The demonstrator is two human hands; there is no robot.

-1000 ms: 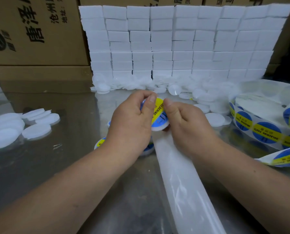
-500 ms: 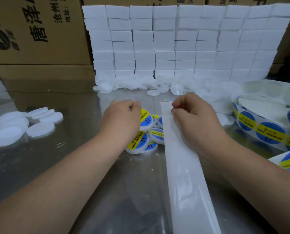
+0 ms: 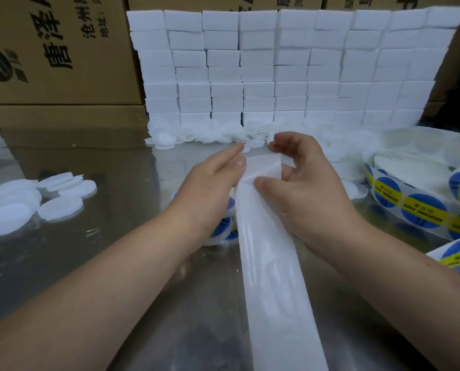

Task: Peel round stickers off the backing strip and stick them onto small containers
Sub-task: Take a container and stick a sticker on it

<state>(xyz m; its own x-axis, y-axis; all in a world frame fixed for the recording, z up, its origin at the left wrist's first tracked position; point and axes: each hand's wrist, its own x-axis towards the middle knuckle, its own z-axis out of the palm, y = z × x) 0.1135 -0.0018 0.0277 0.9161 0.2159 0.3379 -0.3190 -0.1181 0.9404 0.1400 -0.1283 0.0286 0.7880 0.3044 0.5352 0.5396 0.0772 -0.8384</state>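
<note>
A person works at a shiny table (image 3: 116,170). The right hand (image 3: 306,194) holds the far end of a white backing strip (image 3: 277,290), its grip pinching the paper between the thumb on top and the curled fingers behind. The left hand (image 3: 212,186) lies just beside it, fingers straight and holding nothing, with the thumb tip touching the strip's left edge. The strip runs from the hands toward the viewer, and no sticker shows on this stretch.

The step in hand looks like feeding the bare strip along. The next move likely calls for reaching a fresh sticker, lifting its edge and taking up a blank container.

Labelled containers (image 3: 223,228) sit partly hidden under the left wrist. Blank containers (image 3: 60,207) lie well apart to the left. A coil of stickers (image 3: 424,210) at the right is blue with a yellow band reading "SOLDERING PASTE". Cardboard cartons (image 3: 62,49) behind carry Chinese characters, among them 唐泽 and 沧州. A wall of white boxes (image 3: 277,62) shows no writing.
</note>
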